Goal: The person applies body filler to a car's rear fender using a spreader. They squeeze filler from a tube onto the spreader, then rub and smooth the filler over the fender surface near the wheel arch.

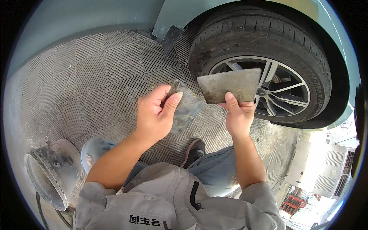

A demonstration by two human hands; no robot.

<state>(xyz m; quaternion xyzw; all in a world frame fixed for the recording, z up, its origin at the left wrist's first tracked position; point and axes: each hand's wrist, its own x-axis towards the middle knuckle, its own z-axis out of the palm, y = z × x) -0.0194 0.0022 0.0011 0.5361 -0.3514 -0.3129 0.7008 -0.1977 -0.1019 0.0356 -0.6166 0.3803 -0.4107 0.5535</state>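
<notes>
My left hand (155,113) pinches a thin, stained grey sheet (188,107) between thumb and fingers, its face tilted over the floor. My right hand (239,113) grips a flat rectangular grey plate (229,84), smudged with darker marks, by its lower edge, thumb on the near face. The two pieces are held close side by side in front of my body; whether their edges touch I cannot tell. Behind the plate is a car wheel with a black tyre (253,36) and a spoked rim.
The pale blue-grey car body (96,15) runs along the top. Grey grid floor tiles (92,76) lie below. A dirty bucket (46,180) with a hose stands at lower left, beside my bent leg. A white vehicle (314,161) and a red object (293,203) show at lower right.
</notes>
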